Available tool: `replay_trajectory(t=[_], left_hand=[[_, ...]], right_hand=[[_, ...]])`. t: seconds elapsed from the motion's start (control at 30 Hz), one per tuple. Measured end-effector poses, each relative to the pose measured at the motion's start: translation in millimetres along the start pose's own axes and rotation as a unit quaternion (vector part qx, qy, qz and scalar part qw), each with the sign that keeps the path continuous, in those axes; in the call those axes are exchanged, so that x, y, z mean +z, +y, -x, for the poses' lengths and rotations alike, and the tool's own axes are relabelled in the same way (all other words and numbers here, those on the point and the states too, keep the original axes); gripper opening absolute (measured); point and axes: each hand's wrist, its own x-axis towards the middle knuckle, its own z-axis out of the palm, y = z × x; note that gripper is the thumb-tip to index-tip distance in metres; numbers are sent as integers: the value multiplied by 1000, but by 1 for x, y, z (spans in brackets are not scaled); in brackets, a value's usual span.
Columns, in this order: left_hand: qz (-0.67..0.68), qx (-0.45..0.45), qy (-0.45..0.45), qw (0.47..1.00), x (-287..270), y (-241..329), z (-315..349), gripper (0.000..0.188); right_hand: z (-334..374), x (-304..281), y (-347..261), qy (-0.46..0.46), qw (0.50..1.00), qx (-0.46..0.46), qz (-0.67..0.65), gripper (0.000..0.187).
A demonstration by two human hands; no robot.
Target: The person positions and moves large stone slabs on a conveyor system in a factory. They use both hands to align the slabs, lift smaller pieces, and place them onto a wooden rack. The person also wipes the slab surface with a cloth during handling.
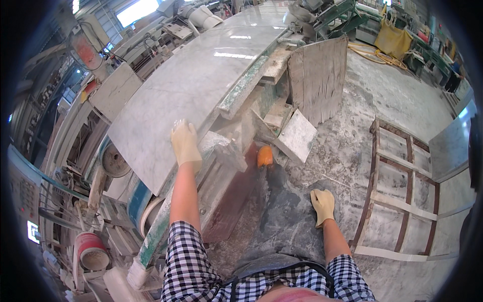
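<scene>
A large, glossy pale grey marble slab [186, 80] lies across the machine bed on my left and reaches far ahead. My left hand [185, 143], in a cream glove, rests on its top near the right edge, fingers stretched forward along the stone. In a matching glove, my right hand [323, 205] hangs low beside my dark, dusty apron [287, 221]. Its fingers are curled in and nothing shows in them. The palm side of that hand is hidden.
Below the slab's edge runs a worn green rail [244, 85]. Stone offcuts [297, 135] and a wooden board [318, 80] stand ahead. An orange boot tip [264, 156] shows by the machine. On the right lies a rusty metal frame [375, 196]; a yellow hose [377, 53] lies farther off.
</scene>
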Motion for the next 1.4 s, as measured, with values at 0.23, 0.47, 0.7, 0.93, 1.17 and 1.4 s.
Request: replay_trajectory(t=[0.23, 0.47, 0.7, 0.93, 1.17, 1.4], left_hand=[[0, -3, -9, 1000, -1, 1, 0, 42], [7, 12, 32, 999, 10, -5, -2, 38], [16, 6, 30, 999, 10, -4, -2, 34], [2, -9, -14, 1000, 2, -1, -2, 40], [42, 12, 67, 997, 6, 1, 1, 31], [11, -15, -7, 1000, -3, 4, 1, 39]], right_hand=[[0, 1, 1, -8, 1000, 7, 5, 36], [0, 0, 1, -17, 1000, 3, -9, 36], [-1, -1, 1, -15, 1000, 4, 1, 37], [-1, 0, 1, -17, 1000, 2, 1, 36], [0, -1, 0, -17, 1000, 4, 3, 36], [0, 0, 1, -9, 1000, 3, 5, 36]])
